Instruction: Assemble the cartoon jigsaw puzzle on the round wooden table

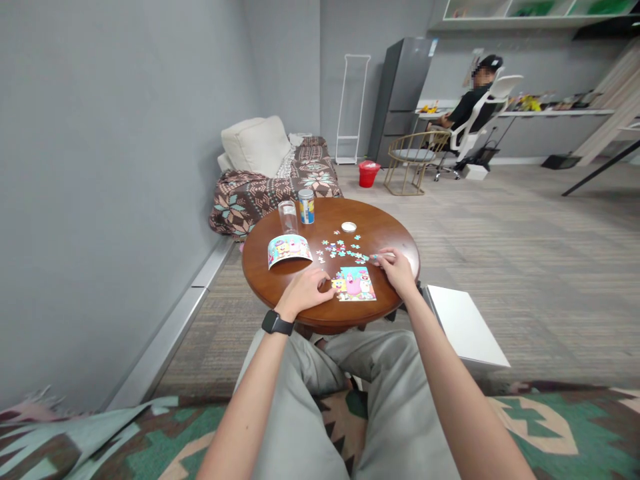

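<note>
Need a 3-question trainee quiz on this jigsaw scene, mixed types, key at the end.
1. Which wrist wears the black smartwatch?
2. True or false: the partly assembled jigsaw lies nearer the camera wearer than the loose jigsaw pieces.
3. Which stands beside the transparent cylinder?
A) red bin
B) printed can
C) gold-framed chair

Key: 1. Left. 2. True. 3. B.

1. Your puzzle (pixel 354 285) shows pink, yellow and turquoise.
2. Loose pieces (pixel 341 251) mix turquoise, red and white.
3. Your table (pixel 385 223) is reddish brown.
4. Your watch (pixel 277 323) is black, your trousers (pixel 395 367) grey.
5. Star-like motifs pattern the brown throw (pixel 233 208).
</note>
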Action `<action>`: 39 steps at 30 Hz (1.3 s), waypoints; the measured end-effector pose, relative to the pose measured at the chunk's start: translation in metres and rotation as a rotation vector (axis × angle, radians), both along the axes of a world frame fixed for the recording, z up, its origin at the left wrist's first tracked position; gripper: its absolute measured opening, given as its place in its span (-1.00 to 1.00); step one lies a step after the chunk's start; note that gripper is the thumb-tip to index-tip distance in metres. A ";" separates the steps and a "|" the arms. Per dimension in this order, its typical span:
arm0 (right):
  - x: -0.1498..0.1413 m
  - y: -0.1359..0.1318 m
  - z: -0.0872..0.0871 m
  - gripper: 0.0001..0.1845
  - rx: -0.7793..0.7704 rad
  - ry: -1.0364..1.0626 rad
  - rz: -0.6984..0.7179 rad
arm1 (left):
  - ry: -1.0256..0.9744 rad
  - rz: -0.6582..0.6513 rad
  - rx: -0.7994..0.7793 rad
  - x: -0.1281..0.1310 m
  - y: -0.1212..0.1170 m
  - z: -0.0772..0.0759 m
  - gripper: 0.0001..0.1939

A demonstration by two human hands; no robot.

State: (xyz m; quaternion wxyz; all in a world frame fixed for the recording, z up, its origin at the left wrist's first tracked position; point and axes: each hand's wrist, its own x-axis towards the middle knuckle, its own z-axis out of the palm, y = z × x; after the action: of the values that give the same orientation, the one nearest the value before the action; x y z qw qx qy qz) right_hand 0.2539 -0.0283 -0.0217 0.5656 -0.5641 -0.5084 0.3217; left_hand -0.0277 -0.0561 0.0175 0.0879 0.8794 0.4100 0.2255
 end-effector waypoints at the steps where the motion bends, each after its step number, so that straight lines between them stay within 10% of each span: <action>1: 0.000 0.000 -0.001 -0.53 0.005 0.009 -0.003 | -0.002 -0.001 0.000 0.000 0.000 0.000 -0.81; 39: -0.002 -0.001 0.003 -0.85 0.025 -0.087 -0.015 | 0.020 -0.058 -0.082 -0.001 0.005 -0.001 -0.71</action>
State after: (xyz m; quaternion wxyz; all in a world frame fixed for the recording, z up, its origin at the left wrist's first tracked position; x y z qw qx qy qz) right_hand 0.2516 -0.0293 -0.0192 0.5525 -0.5739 -0.5323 0.2863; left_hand -0.0285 -0.0509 0.0164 0.1262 0.8887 0.3941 0.1973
